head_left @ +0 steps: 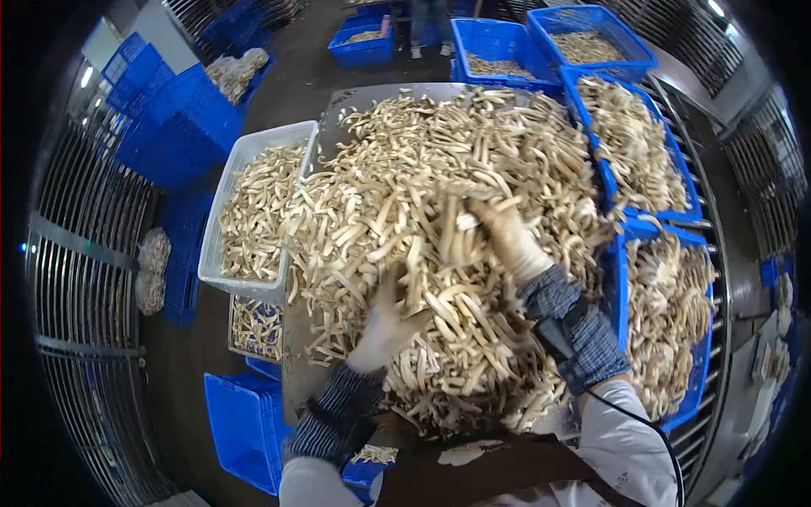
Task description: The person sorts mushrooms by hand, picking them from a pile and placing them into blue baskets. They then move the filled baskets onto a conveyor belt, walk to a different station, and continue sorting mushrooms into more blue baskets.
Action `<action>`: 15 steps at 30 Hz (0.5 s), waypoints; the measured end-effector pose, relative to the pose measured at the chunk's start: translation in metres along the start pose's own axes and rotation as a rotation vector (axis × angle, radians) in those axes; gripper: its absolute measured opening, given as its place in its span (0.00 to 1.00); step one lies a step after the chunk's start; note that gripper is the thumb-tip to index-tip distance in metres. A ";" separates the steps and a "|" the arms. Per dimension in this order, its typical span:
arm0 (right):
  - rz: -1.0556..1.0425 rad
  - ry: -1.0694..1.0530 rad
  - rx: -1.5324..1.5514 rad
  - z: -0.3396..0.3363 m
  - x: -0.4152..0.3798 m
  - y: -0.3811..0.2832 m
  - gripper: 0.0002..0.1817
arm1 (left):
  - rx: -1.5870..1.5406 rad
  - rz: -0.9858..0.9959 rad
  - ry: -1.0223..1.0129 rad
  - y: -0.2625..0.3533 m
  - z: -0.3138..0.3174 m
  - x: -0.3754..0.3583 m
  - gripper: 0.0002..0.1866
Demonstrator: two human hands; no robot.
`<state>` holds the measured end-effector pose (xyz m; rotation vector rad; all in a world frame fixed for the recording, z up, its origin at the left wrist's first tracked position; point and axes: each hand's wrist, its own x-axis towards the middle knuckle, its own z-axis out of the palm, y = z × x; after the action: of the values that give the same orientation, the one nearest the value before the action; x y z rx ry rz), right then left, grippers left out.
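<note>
A large heap of long-stemmed, pale brown mushrooms [372,211] covers the metal table [346,100] in front of me. My left hand [384,329], in a whitish glove, is over the near left part of the heap. Its fingers point away from me with the thumb apart, and motion blurs them. Farther out to the right, my right hand [509,237], also gloved, is closed round a few mushrooms [454,230], smeared by motion. Its fingertips are partly hidden. Patterned sleeve cuffs cover both forearms.
A white crate [209,253] of mushrooms stands at the table's left. Blue crates [621,296] filled with mushrooms line the right side. More blue crates [460,38] are at the back. Blue crates [241,431] also sit low at left. A person's legs [431,25] show at the far end.
</note>
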<state>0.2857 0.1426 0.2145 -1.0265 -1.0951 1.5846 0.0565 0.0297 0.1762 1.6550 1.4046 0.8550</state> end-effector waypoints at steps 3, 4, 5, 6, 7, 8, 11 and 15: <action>-0.006 0.037 0.197 0.011 -0.051 0.039 0.21 | -0.379 -0.110 -0.185 0.043 0.028 0.021 0.53; 0.032 0.032 0.237 0.010 -0.067 0.045 0.23 | -0.560 -0.223 -0.241 0.067 0.027 0.023 0.55; 0.074 0.026 0.278 0.012 -0.081 0.047 0.26 | -0.549 -0.333 -0.183 0.070 0.030 0.015 0.54; 0.055 0.000 0.373 0.019 -0.090 0.042 0.29 | -0.613 -0.371 -0.128 0.051 0.042 0.012 0.54; -0.074 0.107 0.163 0.023 -0.096 0.054 0.30 | -0.673 -0.414 -0.071 0.029 0.055 0.009 0.53; -0.107 0.207 -0.015 0.027 -0.100 0.071 0.30 | -0.740 -0.526 -0.050 0.027 0.061 0.003 0.53; 0.097 0.333 -0.187 0.038 -0.130 0.067 0.28 | -0.870 -0.581 -0.020 -0.021 0.076 -0.006 0.50; 0.020 0.377 0.001 0.023 -0.141 0.101 0.22 | -0.960 -0.523 0.227 0.024 0.050 -0.016 0.33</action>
<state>0.2733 -0.0158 0.1413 -1.2762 -0.8270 1.3350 0.1086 0.0051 0.1745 0.4547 1.1800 1.1568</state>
